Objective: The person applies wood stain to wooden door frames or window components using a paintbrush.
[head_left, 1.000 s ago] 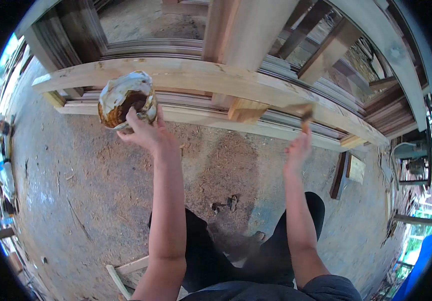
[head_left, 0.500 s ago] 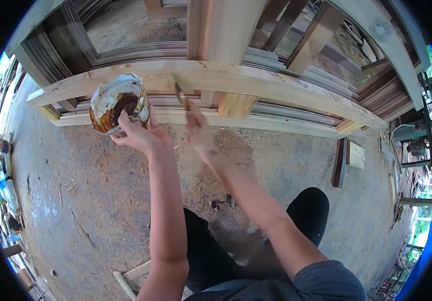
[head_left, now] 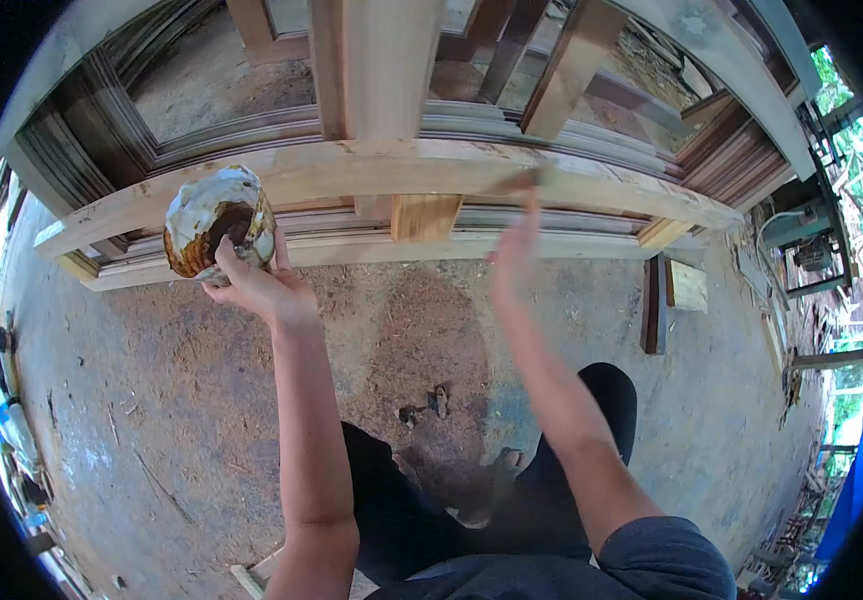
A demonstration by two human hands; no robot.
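My left hand (head_left: 263,290) is wrapped round a paint pot (head_left: 191,208), a white container streaked with brown and dark inside. Its thumb lies over the rim, and the pot is tilted with its mouth towards me. Smeared by motion, my right hand (head_left: 518,248) grips a paintbrush (head_left: 521,183) by its handle. The brush head overlaps the pale wooden rail (head_left: 361,168) of a large wooden frame, right of its middle. Under that rail, a short yellowish block (head_left: 425,218) joins it to the lower rail (head_left: 321,260).
Dusty concrete floor (head_left: 201,380) stretches around my knees. Two wood offcuts, one dark (head_left: 655,305) and one pale (head_left: 687,286), stand at the right. A machine (head_left: 811,250) is at the far right, and bottles and clutter (head_left: 13,425) line the left edge.
My right hand has swept the paintbrush to the right along the rail. My left hand still holds the pot, slightly lower and further left in view as the camera has shifted.
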